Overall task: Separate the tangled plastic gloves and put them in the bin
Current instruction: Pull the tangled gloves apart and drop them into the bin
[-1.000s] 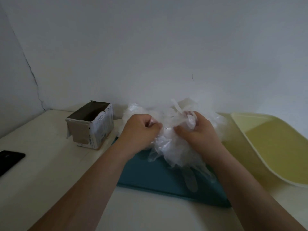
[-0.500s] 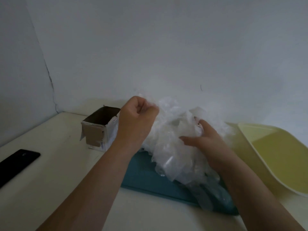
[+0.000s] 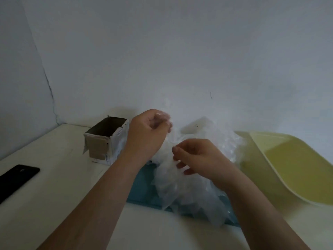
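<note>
Two hands, apart but close, both working the plastic. The left hand [image 3: 147, 134] is raised, fingers curled, pinching a loose glove [image 3: 163, 116] at its top end. The right hand [image 3: 200, 157] sits lower and just to the right, thumb and forefinger apparently nipping film on the glove pile [image 3: 214, 139]; it's blurred, so that's my read only.

The pile rests on a teal mat [image 3: 144, 184] on the table [image 3: 54, 195], directly ahead of the person and mostly under and behind the right hand.

Key geometry: the pinched glove runs up and left from the pile, so its long axis is roughly the line between the two hands. Pulling along that line should free it, with the right hand as anchor.

Drop-off is unclear. An open cardboard box [image 3: 102, 147] sits just beside the left hand, and a yellow tray [image 3: 297, 168] lies well off to the right. The left hand is nearer the box, so I'd guess the box is the bin. A phone [image 3: 18, 177] lies far left, out of the way.
</note>
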